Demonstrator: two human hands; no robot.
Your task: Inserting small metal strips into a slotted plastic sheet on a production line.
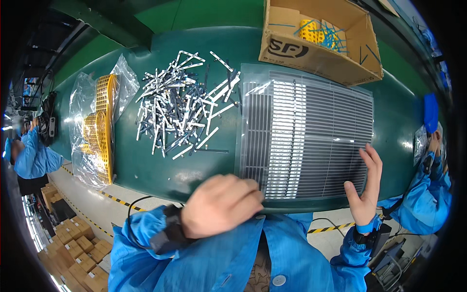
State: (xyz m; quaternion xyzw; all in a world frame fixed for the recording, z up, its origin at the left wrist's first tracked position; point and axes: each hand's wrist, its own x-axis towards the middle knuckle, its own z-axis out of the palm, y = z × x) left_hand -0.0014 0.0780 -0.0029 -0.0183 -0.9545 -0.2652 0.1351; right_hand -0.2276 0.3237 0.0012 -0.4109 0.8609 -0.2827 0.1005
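A clear plastic sheet (335, 117) lies in front of me, covered with rows of narrow dark strips and a column of white strips (286, 141). At its lower left corner is my left hand (221, 204), slightly blurred, with fingers curled together; what they hold, if anything, is hidden. My right hand (366, 187) is at the sheet's lower right edge, its thumb and fingers spread and nothing visible between them. Left of the sheet is a loose pile of short black and white strips (182, 104).
Yellow perforated reels (104, 126) rest in clear plastic bags at the left. An open cardboard box (321, 61) at the back right holds a yellow reel and blue strips. Other people in blue work at the left (34, 155) and right (423, 194). Stacked cartons (73, 243) stand lower left.
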